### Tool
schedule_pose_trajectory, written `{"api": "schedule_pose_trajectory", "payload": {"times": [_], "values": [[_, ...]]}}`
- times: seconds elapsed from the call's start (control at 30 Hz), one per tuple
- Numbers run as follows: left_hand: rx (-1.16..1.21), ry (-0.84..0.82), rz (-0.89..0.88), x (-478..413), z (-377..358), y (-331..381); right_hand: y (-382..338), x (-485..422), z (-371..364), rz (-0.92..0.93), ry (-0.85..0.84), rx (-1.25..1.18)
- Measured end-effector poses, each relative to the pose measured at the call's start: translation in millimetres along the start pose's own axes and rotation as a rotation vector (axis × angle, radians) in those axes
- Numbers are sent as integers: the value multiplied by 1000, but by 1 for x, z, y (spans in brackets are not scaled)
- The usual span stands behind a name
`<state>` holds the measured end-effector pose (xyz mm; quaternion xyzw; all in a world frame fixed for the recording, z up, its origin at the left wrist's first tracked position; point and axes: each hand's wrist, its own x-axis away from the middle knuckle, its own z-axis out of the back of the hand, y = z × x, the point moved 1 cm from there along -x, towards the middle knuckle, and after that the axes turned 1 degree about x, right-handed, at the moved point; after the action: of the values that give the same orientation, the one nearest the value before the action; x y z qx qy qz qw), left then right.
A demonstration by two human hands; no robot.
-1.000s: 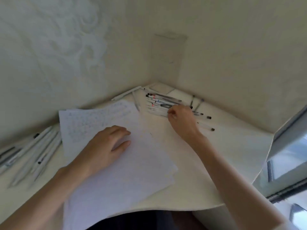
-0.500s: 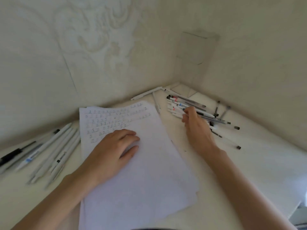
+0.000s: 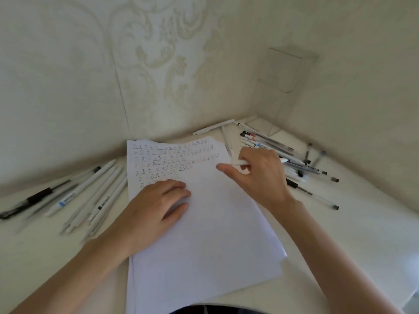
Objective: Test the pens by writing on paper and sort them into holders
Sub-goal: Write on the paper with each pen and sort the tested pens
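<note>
A stack of white paper (image 3: 215, 223) lies in front of me, with rows of handwritten marks across its top part. My left hand (image 3: 156, 205) rests flat on the paper with fingers straight. My right hand (image 3: 258, 175) hovers over the paper's upper right corner and grips a white pen (image 3: 238, 163) in its curled fingers, thumb stretched out to the left. A pile of loose pens (image 3: 283, 155) lies right behind that hand, towards the corner. A second group of mostly white pens (image 3: 90, 196) lies left of the paper.
A clear plastic holder (image 3: 278, 91) stands in the wall corner at the back right. Two white pens (image 3: 213, 128) lie by the wall above the paper. The white desk (image 3: 362, 234) meets walls at the back and right.
My right hand has lifted a white pen out of the right pile and moved left over the paper. The left hand stays on the paper. The view has shifted left and closer.
</note>
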<state>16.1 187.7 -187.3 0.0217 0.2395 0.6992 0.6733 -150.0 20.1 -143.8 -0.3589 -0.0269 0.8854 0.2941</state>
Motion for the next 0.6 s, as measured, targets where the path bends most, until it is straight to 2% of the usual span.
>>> {"api": "schedule_pose_trajectory", "payload": {"times": [0.1, 0.2, 0.23, 0.33, 0.4, 0.5, 0.6], "values": [[-1, 18, -4, 2, -1, 0, -17, -16, 1, -110, 8, -310], [4, 5, -1, 3, -4, -2, -37, -32, -6, -294, 5, -685], [6, -2, 3, 3, -5, -2, -44, -37, -11, -348, -21, -744], [13, -12, 20, 3, -6, -2, -57, -43, -30, -478, -121, -851], [0, -14, 16, 2, -6, -2, -60, -39, -44, -476, -136, -895], [-12, -16, 7, 3, -4, -1, -54, -28, -63, -437, -136, -807], [-7, -13, 9, 3, -4, 0, -50, -22, -69, -476, -222, -912]]}}
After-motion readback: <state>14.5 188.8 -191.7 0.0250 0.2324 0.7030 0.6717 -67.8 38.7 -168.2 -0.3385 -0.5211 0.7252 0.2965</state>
